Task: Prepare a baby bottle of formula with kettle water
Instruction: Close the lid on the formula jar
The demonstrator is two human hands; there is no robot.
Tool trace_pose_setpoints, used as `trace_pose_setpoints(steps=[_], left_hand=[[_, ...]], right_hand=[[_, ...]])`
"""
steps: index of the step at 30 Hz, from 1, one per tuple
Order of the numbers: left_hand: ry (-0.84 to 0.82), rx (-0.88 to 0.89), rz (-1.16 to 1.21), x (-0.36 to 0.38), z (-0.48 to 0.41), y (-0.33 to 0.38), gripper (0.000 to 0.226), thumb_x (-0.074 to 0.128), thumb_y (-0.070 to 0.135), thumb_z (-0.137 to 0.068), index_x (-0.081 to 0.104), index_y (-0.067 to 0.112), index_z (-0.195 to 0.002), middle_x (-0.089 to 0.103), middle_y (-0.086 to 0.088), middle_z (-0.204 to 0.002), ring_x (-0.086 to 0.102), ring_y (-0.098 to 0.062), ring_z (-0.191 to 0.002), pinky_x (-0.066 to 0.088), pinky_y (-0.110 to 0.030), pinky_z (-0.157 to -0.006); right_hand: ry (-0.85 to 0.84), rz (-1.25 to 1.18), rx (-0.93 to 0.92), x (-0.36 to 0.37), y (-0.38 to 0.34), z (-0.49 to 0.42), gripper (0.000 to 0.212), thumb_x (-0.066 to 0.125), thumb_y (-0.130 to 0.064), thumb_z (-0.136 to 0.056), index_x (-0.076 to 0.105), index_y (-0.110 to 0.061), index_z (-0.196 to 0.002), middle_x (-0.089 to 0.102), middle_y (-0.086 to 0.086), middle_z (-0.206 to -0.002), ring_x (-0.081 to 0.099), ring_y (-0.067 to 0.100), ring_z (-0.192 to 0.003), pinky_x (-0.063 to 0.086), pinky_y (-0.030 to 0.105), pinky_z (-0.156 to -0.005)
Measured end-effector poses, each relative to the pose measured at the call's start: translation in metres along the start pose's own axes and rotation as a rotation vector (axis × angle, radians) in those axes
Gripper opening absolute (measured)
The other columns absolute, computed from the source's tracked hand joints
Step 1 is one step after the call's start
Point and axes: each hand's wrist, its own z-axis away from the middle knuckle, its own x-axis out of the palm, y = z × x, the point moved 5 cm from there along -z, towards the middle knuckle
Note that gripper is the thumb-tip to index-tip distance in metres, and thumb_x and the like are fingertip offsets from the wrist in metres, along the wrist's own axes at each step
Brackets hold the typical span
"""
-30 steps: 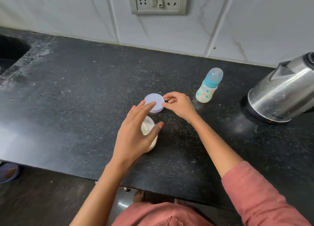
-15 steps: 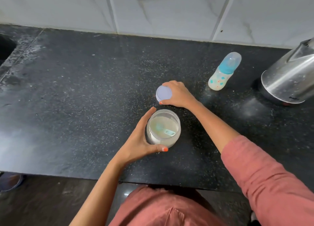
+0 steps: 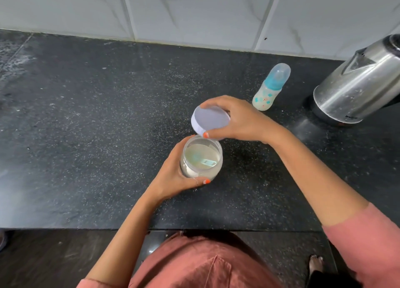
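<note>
Hands first, from the head view: the left hand [image 3: 173, 177] is wrapped round the side of a clear jar [image 3: 202, 158] at the centre of the frame. The right hand [image 3: 240, 119] pinches the pale lid [image 3: 210, 120] by its rim, thumb on the near edge and fingers over the far one. The lid is off the jar and held tilted just beyond its open mouth, overlapping the far rim in the picture. Inside the jar lie pale powder and a small teal scoop [image 3: 208, 162].

The baby bottle [image 3: 270, 87] stands on the dark worktop [image 3: 86, 114] up and to the right of both hands, apart from them. Its long axis slants toward the upper right of the frame, cap end toward the wall. It is nearer the right hand, the left being well apart from it. The kettle [image 3: 357, 84] sits farther right, at the frame's edge.

The bottle is small, with a cloudy body carrying little coloured marks, a teal collar and a clear domed cap in place. Whether it holds anything cannot be told. It will probably need uncapping before powder or water goes in.
</note>
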Motion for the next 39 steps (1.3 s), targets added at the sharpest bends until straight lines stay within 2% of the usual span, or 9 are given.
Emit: trace_pose_setpoints(steps=[2, 4, 9, 19, 23, 27, 33, 36, 39], left_hand=[[-0.005, -0.004, 0.034, 0.001, 0.0, 0.002, 0.085, 0.083, 0.026, -0.053, 0.035, 0.039, -0.121, 0.047, 0.017, -0.123, 0.047, 0.012, -0.109, 0.036, -0.003, -0.083], [-0.015, 0.0, 0.061, 0.001, 0.0, 0.001, 0.086, 0.083, 0.02, -0.054, 0.034, 0.038, -0.122, 0.047, 0.017, -0.122, 0.048, 0.012, -0.109, 0.038, -0.004, -0.082], [-0.011, -0.006, 0.061, 0.002, 0.0, -0.002, 0.087, 0.079, 0.035, -0.052, 0.03, 0.042, -0.124, 0.043, 0.018, -0.127, 0.044, 0.009, -0.115, 0.037, -0.006, -0.087], [-0.019, 0.046, 0.079, 0.003, 0.001, 0.007, 0.073, 0.075, 0.03, -0.053, 0.038, 0.04, -0.115, 0.046, 0.023, -0.118, 0.045, 0.015, -0.111, 0.036, -0.004, -0.085], [-0.009, 0.018, 0.075, 0.003, 0.001, 0.0, 0.08, 0.077, 0.034, -0.051, 0.034, 0.043, -0.119, 0.045, 0.022, -0.122, 0.044, 0.013, -0.113, 0.036, -0.004, -0.086], [-0.001, -0.028, 0.043, 0.002, 0.0, -0.011, 0.088, 0.078, 0.041, -0.048, 0.031, 0.046, -0.123, 0.042, 0.018, -0.129, 0.042, 0.006, -0.118, 0.037, -0.01, -0.092], [0.0, -0.007, 0.036, 0.003, -0.001, -0.008, 0.086, 0.078, 0.039, -0.049, 0.032, 0.045, -0.121, 0.044, 0.017, -0.126, 0.044, 0.01, -0.113, 0.036, -0.006, -0.087], [-0.001, -0.033, 0.055, 0.002, -0.001, -0.012, 0.087, 0.079, 0.041, -0.047, 0.032, 0.046, -0.121, 0.045, 0.016, -0.126, 0.044, 0.007, -0.115, 0.037, -0.008, -0.089], [0.01, -0.035, 0.041, 0.001, 0.0, -0.01, 0.086, 0.079, 0.043, -0.048, 0.031, 0.048, -0.12, 0.042, 0.021, -0.127, 0.041, 0.012, -0.116, 0.035, -0.005, -0.089]], right_hand=[[-0.042, 0.026, -0.046, 0.006, -0.01, 0.014, 0.06, 0.077, -0.031, -0.069, 0.052, -0.026, -0.123, 0.049, -0.007, -0.128, 0.044, 0.004, -0.112, 0.034, 0.013, -0.084], [-0.101, 0.056, -0.081, 0.016, -0.015, 0.024, 0.061, 0.078, -0.03, -0.069, 0.052, -0.025, -0.124, 0.048, -0.006, -0.128, 0.044, 0.005, -0.114, 0.033, 0.015, -0.091], [-0.166, 0.128, -0.115, 0.036, -0.018, 0.033, 0.065, 0.076, -0.027, -0.07, 0.048, -0.023, -0.128, 0.042, -0.006, -0.133, 0.04, 0.008, -0.121, 0.033, 0.021, -0.098], [-0.138, 0.206, -0.089, 0.048, -0.021, 0.033, 0.064, 0.074, -0.025, -0.067, 0.048, -0.022, -0.126, 0.044, -0.006, -0.131, 0.048, 0.015, -0.116, 0.042, 0.036, -0.095], [-0.059, 0.275, -0.019, 0.045, -0.024, 0.037, 0.067, 0.073, -0.036, -0.069, 0.045, -0.024, -0.128, 0.045, -0.006, -0.132, 0.05, 0.016, -0.115, 0.04, 0.03, -0.09], [0.008, 0.37, 0.04, 0.047, -0.029, 0.04, 0.067, 0.068, -0.045, -0.071, 0.043, -0.02, -0.129, 0.048, 0.0, -0.128, 0.051, 0.022, -0.114, 0.04, 0.032, -0.088], [0.09, 0.586, 0.071, 0.051, -0.037, 0.044, 0.077, 0.059, -0.066, -0.069, 0.04, -0.015, -0.123, 0.049, 0.005, -0.117, 0.055, 0.026, -0.105, 0.042, 0.034, -0.077], [-0.027, 0.507, 0.042, 0.04, -0.031, 0.038, 0.09, 0.067, -0.061, -0.064, 0.031, -0.021, -0.136, 0.04, 0.002, -0.134, 0.038, 0.023, -0.125, 0.039, 0.038, -0.094], [-0.295, 0.445, -0.093, 0.037, -0.03, 0.031, 0.097, 0.077, -0.037, -0.066, 0.019, -0.028, -0.143, 0.023, -0.004, -0.147, 0.016, 0.017, -0.135, 0.026, 0.034, -0.109]])
